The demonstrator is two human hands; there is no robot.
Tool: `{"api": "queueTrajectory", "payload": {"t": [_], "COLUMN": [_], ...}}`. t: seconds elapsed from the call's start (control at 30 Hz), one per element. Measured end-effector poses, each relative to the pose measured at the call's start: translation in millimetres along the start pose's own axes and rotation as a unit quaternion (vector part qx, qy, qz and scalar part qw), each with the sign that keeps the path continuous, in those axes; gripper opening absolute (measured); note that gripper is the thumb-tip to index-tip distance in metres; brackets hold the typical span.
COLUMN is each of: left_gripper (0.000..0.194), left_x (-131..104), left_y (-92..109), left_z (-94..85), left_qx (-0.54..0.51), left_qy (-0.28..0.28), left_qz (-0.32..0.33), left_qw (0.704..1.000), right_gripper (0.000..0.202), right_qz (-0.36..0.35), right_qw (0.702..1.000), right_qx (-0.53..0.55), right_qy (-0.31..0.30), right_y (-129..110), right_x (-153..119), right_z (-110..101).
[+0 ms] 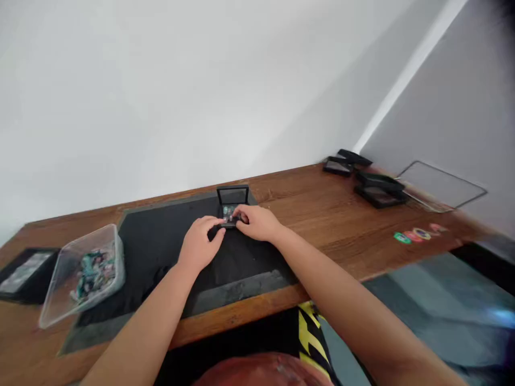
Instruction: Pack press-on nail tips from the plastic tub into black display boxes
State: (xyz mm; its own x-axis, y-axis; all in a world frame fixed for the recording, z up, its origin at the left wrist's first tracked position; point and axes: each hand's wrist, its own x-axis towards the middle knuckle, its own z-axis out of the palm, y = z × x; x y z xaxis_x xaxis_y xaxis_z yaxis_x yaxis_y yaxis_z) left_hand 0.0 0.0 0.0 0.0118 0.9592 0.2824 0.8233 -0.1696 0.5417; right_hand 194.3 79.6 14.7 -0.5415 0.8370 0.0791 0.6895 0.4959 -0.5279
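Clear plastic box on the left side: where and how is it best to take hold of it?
Clear plastic box: probably best by its near and far rims, from above. The open top exposes them, while the black case crowds its left side. Keep it level; small pieces lie inside.

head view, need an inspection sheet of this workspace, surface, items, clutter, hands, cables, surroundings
surface: brown wood tabletop with a dark mat on it
job's things: small black case, lid raised, small pieces inside, details too small to tell; clear plastic tub holding mixed teal and pinkish pieces
clutter: black case with a pale panel at far left; several black cases at the right rear; colourful flat pieces near the right front edge
grippers: bare hands; left hand at the case's front left, right hand with fingers over its right side; grip unclear
cables: nothing seen
surroundings: pale wall behind; thin metal frame at right
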Motion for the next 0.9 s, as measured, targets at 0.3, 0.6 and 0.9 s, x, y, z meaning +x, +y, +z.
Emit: {"api": "queueTrajectory", "payload": {"t": [0.3, 0.6, 0.9], "left_gripper": [0.029, 0.037, 0.034], "left_x": [-18, -86, -78], "left_y": [27, -64, -121], "left_z": [-42.3, -203.6, -178.7], "left_qx": [-0.011, 0.229, 0.194], "left_qy": [0.019, -0.01, -0.097], "left_qz": [0.059, -0.207, -0.221], "left_qw": [0.998, 0.951, 0.951], "right_gripper": [0.025, 0.021, 0.021], "right_qz": [-0.039, -0.071, -0.058], "right_qw": [0.998, 0.994, 0.994], "right_qx": [0.047, 0.086, 0.095], "right_qy": [-0.018, 0.007, 0.008], "right_y": [11, 16, 21], "right_x": [3, 3, 4], "right_z": [-2, -1, -3]}}
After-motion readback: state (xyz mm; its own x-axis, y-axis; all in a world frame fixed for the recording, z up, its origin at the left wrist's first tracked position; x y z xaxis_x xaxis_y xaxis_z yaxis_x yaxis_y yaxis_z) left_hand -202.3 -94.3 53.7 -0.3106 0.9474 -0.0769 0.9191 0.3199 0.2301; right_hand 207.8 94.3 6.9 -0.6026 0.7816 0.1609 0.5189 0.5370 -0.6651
